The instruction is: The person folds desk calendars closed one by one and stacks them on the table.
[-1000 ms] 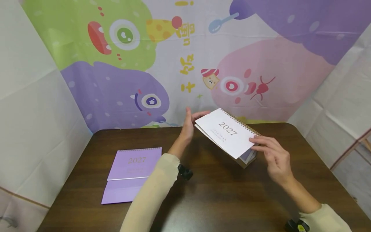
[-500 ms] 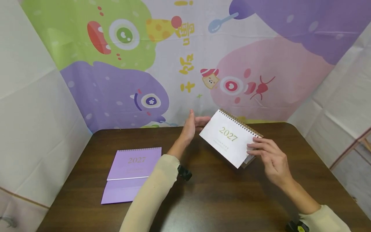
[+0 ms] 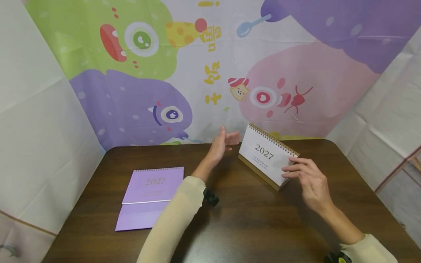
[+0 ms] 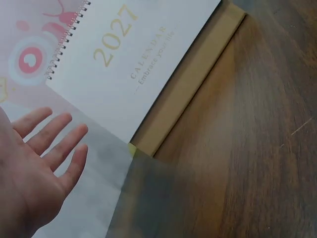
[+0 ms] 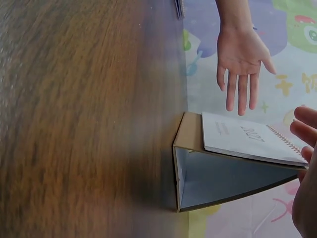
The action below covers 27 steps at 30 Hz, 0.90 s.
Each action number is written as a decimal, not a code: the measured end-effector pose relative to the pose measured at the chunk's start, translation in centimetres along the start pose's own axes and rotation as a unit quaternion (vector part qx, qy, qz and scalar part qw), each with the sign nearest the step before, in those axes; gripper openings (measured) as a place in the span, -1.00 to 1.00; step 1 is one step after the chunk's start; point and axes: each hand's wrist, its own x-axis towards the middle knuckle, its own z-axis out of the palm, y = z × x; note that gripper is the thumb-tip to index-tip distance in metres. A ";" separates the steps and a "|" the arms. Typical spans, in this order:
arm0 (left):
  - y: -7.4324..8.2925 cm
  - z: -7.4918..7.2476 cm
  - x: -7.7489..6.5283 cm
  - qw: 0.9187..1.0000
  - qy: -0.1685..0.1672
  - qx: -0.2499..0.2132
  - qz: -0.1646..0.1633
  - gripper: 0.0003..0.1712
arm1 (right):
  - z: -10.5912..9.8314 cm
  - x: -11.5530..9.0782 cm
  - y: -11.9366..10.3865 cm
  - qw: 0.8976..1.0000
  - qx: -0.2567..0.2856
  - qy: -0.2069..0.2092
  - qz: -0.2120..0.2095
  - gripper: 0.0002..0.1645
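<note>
A white 2027 desk calendar (image 3: 260, 151) with a gold spiral stands as a tent on its brown card base (image 4: 193, 79), toward the back right of the table. Just off its left edge is my left hand (image 3: 218, 148), fingers spread and palm turned to the calendar, holding nothing. My right hand (image 3: 312, 184) is at the calendar's right edge, its fairly straight fingertips overlapping the white cover there. From the right wrist view the hollow inside of the stand (image 5: 228, 173) shows, with the right hand's fingers close to the spiral end.
A purple 2027 calendar (image 3: 154, 182) lies on the left of the dark wooden table (image 3: 250, 226), partly covered by the left sleeve (image 3: 174, 219). Behind the table hangs a cartoon-printed cloth (image 3: 210, 117); white sheets flank both sides.
The white cover has come down flat against the stand, and the base strip now shows below it. My left hand has moved slightly right and down; the right hand has barely moved.
</note>
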 end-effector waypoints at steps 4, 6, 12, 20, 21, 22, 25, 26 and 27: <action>-2.5 -0.3 1.7 1.000 -0.017 0.012 0.013 0.10 | -0.2 0.2 0.0 0.999 0.002 0.033 -0.013 -0.48; -4.8 -0.3 3.3 1.000 -0.024 0.012 0.014 0.08 | -0.2 0.3 -0.1 0.998 -0.003 0.055 -0.025 -0.49; -12.9 -0.2 8.7 0.999 -0.031 -0.017 0.006 -0.12 | -0.1 0.5 -0.2 0.995 -0.032 0.094 0.002 -0.67; -8.3 1.0 5.3 0.997 -0.041 0.063 0.012 -0.02 | 0.1 0.3 -0.4 0.989 -0.034 0.088 0.111 -0.33; -6.5 1.2 4.1 0.996 -0.047 0.071 0.008 -0.04 | 0.2 0.3 -0.5 0.988 -0.037 0.087 0.124 -0.31; -4.6 1.4 2.8 0.995 -0.054 0.078 0.003 -0.06 | 0.3 0.3 -0.5 0.986 -0.040 0.088 0.133 -0.30; -2.3 1.6 1.4 0.994 -0.077 0.082 -0.011 -0.09 | 0.5 0.4 -0.4 0.982 -0.046 0.089 0.159 -0.30; -1.7 1.8 1.1 0.993 -0.080 0.088 -0.014 -0.10 | 0.6 0.4 -0.4 0.981 -0.047 0.090 0.168 -0.31; -0.9 1.9 0.6 0.992 -0.085 0.087 -0.022 -0.13 | 0.7 0.4 -0.3 0.979 -0.048 0.091 0.175 -0.31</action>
